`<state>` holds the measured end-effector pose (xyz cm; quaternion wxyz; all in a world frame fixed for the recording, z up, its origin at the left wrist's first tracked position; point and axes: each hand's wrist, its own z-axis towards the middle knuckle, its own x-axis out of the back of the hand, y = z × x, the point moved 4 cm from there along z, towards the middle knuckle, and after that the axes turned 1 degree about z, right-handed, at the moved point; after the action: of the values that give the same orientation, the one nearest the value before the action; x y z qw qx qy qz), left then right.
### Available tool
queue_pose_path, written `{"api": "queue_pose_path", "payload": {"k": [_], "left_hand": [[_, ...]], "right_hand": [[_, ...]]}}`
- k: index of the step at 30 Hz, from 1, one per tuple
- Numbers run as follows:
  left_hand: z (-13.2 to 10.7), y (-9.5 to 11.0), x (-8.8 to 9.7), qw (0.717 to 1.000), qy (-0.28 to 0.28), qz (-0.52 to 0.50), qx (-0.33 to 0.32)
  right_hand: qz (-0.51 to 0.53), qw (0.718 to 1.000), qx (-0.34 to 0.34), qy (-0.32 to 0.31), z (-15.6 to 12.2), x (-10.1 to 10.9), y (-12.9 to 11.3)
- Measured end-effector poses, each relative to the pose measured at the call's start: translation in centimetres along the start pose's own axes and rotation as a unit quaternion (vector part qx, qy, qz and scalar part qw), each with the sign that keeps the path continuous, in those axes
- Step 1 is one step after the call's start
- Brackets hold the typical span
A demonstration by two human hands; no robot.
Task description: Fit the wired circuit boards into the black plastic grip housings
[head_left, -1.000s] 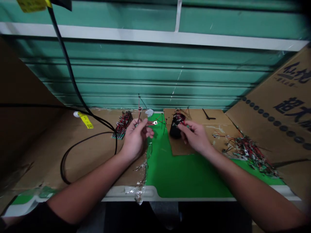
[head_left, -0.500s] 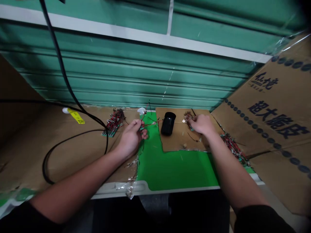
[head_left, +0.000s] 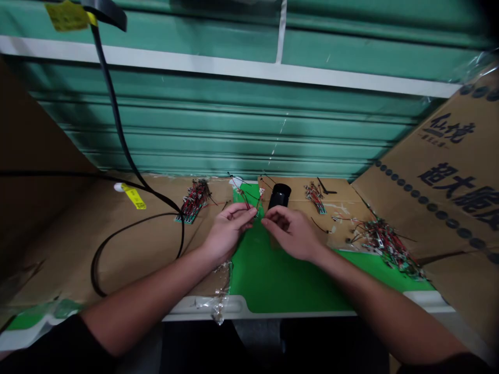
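"So, what's the left hand (head_left: 228,232) doing?"

"Pinching thin red and black leads (head_left: 244,199), its fingers closed on them. They rise from its grip toward the far end of the green mat (head_left: 288,283)."

"And the right hand (head_left: 290,234)?"

"Half open, fingers curled, their tips just beside the left hand's fingertips (head_left: 253,218). I can't see anything in it."

"What's closest to them?"

"A black cylinder (head_left: 279,196) stands upright just past the hands, on a cardboard sheet (head_left: 343,210) lying over the mat."

"Anything else on the table (head_left: 202,306)?"

"Wired boards: a stack (head_left: 194,201) on cardboard left of the mat, a small bundle (head_left: 315,197) on the sheet, and a loose heap (head_left: 384,248) further right. Clear tape (head_left: 220,297) clings to the table's front edge."

"And behind all that?"

"A green shutter (head_left: 234,124), a black cable (head_left: 113,104) dropping to a loop on the left, a yellow tag (head_left: 134,196) beside it, and a printed carton (head_left: 440,171) on the right."
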<state>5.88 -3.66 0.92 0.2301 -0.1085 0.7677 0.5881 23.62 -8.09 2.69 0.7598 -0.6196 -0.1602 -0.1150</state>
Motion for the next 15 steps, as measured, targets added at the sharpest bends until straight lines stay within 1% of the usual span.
{"api": "queue_pose_path", "payload": {"k": [2, 6, 11, 15], "left_hand": [[-0.14, -0.29, -0.26, 1.0, -0.001, 0.012, -0.003], [-0.31, -0.42, -0.53, 0.999, -0.008, 0.04, -0.011], [-0.31, -0.15, -0.74, 0.996, -0.037, 0.077, -0.031], [-0.14, 0.0, -0.81, 0.99, -0.06, 0.112, -0.059]], "right_hand": [[0.04, 0.999, -0.006, 0.002, 0.12, -0.48, 0.27], [0.081, 0.996, -0.003, 0.02, 0.56, -0.15, 0.56], [0.091, 0.996, -0.007, 0.0, 0.65, 0.03, 0.5], [0.099, 0.995, -0.018, -0.017, 0.46, -0.15, 0.57]]}}
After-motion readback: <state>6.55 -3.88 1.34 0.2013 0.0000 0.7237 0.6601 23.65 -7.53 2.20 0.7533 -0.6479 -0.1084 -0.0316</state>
